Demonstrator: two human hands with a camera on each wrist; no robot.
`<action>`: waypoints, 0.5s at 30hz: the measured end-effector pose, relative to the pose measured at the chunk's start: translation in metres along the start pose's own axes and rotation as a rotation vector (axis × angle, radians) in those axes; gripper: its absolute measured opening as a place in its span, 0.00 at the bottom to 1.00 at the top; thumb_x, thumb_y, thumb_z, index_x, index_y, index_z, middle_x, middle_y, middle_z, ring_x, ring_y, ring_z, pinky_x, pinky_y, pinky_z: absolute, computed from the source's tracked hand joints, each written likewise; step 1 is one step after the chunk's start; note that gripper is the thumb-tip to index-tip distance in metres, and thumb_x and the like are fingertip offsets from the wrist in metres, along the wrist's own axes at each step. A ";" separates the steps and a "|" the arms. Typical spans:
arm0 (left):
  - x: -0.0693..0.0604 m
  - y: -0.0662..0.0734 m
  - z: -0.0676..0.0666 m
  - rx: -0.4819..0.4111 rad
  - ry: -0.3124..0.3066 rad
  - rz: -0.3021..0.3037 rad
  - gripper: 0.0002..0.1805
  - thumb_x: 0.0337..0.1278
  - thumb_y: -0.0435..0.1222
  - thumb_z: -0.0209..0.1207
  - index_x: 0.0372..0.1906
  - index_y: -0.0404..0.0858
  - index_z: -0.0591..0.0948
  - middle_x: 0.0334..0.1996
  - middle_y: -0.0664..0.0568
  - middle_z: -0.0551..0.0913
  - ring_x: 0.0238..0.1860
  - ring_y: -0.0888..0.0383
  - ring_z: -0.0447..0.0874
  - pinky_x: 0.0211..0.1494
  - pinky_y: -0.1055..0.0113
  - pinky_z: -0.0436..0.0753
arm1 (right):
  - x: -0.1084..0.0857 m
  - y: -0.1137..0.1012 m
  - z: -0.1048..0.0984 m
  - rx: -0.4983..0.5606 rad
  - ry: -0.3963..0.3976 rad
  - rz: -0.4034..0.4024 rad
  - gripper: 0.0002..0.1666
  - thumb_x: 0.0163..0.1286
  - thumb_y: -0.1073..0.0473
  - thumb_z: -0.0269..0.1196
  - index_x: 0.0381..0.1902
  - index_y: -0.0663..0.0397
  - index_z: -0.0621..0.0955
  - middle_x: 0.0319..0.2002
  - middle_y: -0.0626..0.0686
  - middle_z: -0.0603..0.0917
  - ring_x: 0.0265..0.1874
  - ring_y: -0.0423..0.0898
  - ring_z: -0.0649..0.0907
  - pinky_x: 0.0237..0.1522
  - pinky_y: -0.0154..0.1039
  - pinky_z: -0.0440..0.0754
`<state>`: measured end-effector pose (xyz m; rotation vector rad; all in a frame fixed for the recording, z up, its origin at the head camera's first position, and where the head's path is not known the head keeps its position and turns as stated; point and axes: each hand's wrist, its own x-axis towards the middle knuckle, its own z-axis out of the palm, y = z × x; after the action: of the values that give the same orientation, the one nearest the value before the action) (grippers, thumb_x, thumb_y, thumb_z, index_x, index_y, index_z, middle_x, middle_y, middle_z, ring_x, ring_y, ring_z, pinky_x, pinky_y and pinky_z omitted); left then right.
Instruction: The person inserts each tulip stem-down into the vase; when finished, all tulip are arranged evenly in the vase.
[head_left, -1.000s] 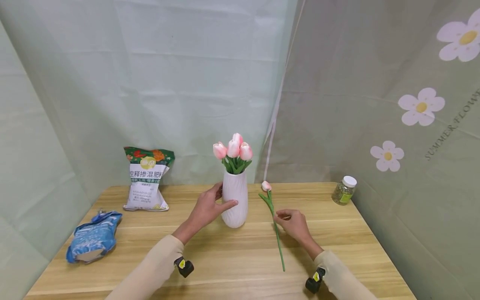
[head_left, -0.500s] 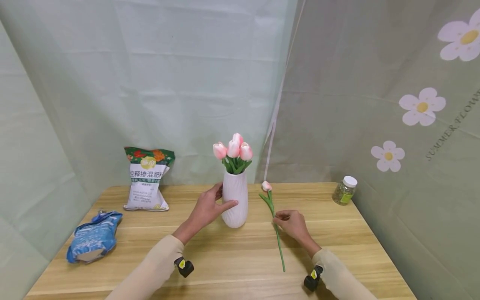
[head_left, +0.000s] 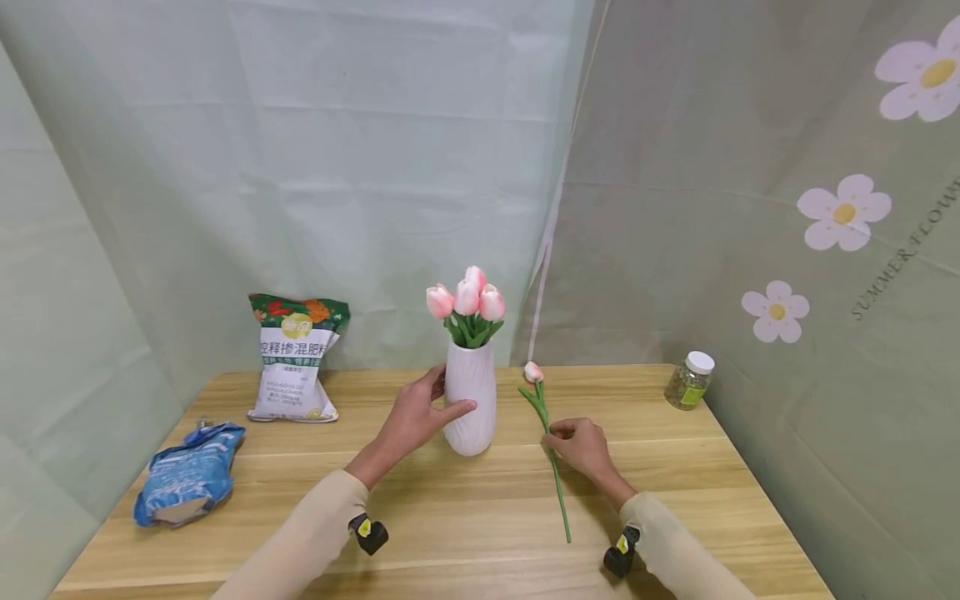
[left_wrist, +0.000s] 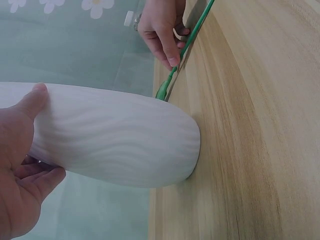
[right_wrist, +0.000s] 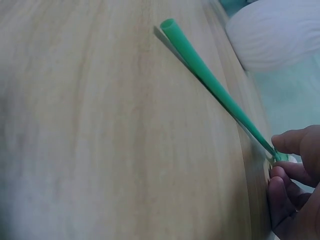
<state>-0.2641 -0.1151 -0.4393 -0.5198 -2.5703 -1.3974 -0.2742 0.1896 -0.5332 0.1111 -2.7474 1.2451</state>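
A white ribbed vase (head_left: 471,400) stands upright on the table, holding several pink-and-white tulips (head_left: 467,297). My left hand (head_left: 416,408) grips its left side, thumb across the front and fingers behind; in the left wrist view the vase (left_wrist: 120,137) lies between thumb and fingers. To the right, one loose tulip (head_left: 558,483) lies along the wood, its bloom toward the back. My right hand (head_left: 585,450) pinches the stem just below the leaves. The right wrist view shows the hollow cut end of the green stem (right_wrist: 200,65) close up; the bloom is mostly hidden there.
A printed fertilizer bag (head_left: 294,367) stands at the back left, with a blue crumpled bag (head_left: 187,475) in front of it. A white-capped jar (head_left: 686,382) is at the back right. Fabric sheets (head_left: 360,167) hang behind the wooden table (head_left: 465,533).
My right wrist has shifted slightly left, its fingers staying at the tulip's stem. The left hand, vase and loose tulip look unmoved.
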 end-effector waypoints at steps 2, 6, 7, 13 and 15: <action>0.000 0.000 0.000 -0.004 0.004 0.007 0.45 0.55 0.50 0.74 0.71 0.33 0.70 0.62 0.39 0.81 0.63 0.46 0.82 0.65 0.56 0.83 | 0.001 0.000 0.001 -0.013 0.006 -0.003 0.09 0.62 0.57 0.75 0.37 0.57 0.91 0.32 0.50 0.90 0.32 0.43 0.86 0.34 0.41 0.86; 0.000 -0.001 0.000 -0.014 0.004 0.016 0.44 0.56 0.51 0.73 0.72 0.33 0.70 0.61 0.38 0.81 0.62 0.46 0.82 0.65 0.55 0.83 | 0.001 0.000 0.002 -0.020 0.007 0.006 0.09 0.62 0.57 0.75 0.36 0.56 0.91 0.30 0.49 0.90 0.29 0.41 0.84 0.31 0.38 0.83; 0.000 -0.001 0.000 -0.016 0.004 0.018 0.44 0.56 0.51 0.73 0.72 0.33 0.70 0.61 0.38 0.81 0.62 0.46 0.82 0.65 0.55 0.83 | 0.001 -0.001 0.002 -0.019 0.006 0.010 0.09 0.62 0.57 0.75 0.36 0.56 0.91 0.30 0.49 0.90 0.29 0.40 0.84 0.31 0.37 0.83; 0.000 0.000 -0.001 -0.020 0.005 0.018 0.44 0.55 0.50 0.74 0.71 0.33 0.70 0.61 0.38 0.81 0.62 0.46 0.82 0.65 0.55 0.83 | 0.000 -0.002 0.001 0.003 -0.003 0.031 0.07 0.62 0.59 0.74 0.35 0.58 0.90 0.29 0.49 0.89 0.27 0.40 0.83 0.28 0.36 0.82; 0.000 0.001 -0.001 -0.021 0.006 0.017 0.44 0.55 0.50 0.74 0.71 0.33 0.70 0.61 0.38 0.81 0.62 0.46 0.82 0.65 0.55 0.83 | 0.000 -0.003 0.000 0.018 -0.002 0.041 0.07 0.63 0.60 0.73 0.35 0.59 0.90 0.29 0.50 0.89 0.26 0.41 0.83 0.26 0.35 0.81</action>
<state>-0.2634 -0.1156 -0.4382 -0.5383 -2.5441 -1.4193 -0.2736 0.1877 -0.5310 0.0580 -2.7542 1.2803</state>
